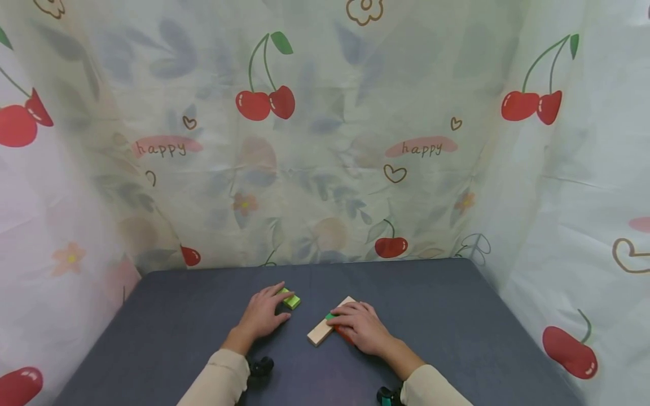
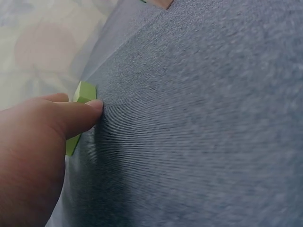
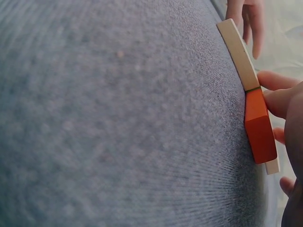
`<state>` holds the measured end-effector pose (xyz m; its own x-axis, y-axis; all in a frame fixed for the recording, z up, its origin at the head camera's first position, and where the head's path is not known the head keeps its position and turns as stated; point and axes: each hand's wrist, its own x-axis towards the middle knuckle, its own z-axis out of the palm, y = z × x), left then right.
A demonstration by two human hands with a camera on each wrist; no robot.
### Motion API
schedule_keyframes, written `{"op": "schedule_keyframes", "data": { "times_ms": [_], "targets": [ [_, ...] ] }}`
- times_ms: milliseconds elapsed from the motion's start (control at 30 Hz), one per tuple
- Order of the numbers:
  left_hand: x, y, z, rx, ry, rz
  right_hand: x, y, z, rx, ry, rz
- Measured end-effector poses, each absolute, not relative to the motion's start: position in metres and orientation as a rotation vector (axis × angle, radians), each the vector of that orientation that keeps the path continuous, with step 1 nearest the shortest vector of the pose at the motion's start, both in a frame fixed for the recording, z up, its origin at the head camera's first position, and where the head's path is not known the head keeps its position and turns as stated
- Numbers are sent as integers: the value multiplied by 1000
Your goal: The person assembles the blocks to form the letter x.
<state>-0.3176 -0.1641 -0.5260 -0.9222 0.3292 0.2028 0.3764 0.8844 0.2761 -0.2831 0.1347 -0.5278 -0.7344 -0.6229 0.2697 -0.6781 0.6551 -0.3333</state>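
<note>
My left hand [image 1: 264, 316] lies on the dark table [image 1: 431, 316] and pinches a small lime green block [image 1: 291, 299] between thumb and forefinger. The left wrist view shows the green block [image 2: 85, 92] peeking out behind my thumb [image 2: 78, 117]. My right hand [image 1: 359, 327] rests on top of a long pale wooden block [image 1: 319, 335] that lies at a slant. An orange block [image 1: 343, 336] and a sliver of a darker green piece [image 1: 330, 317] show under its fingers. In the right wrist view my fingertips [image 3: 280, 101] touch the orange block [image 3: 258, 125], which sits against the pale block [image 3: 236, 51].
A cherry-print curtain [image 1: 325, 141] encloses the table at the back and on both sides. Bare table surface stretches to the left, right and front of the hands. Small black wrist-mounted devices [image 1: 261, 366] show by both sleeves.
</note>
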Motion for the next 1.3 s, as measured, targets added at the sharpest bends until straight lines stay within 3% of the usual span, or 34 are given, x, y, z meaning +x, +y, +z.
{"op": "schedule_keyframes", "data": {
  "times_ms": [1300],
  "targets": [
    [-325, -162, -519, -593, -2868, -317, -285, 135, -530, 1085, -2754, 634]
  ]
}}
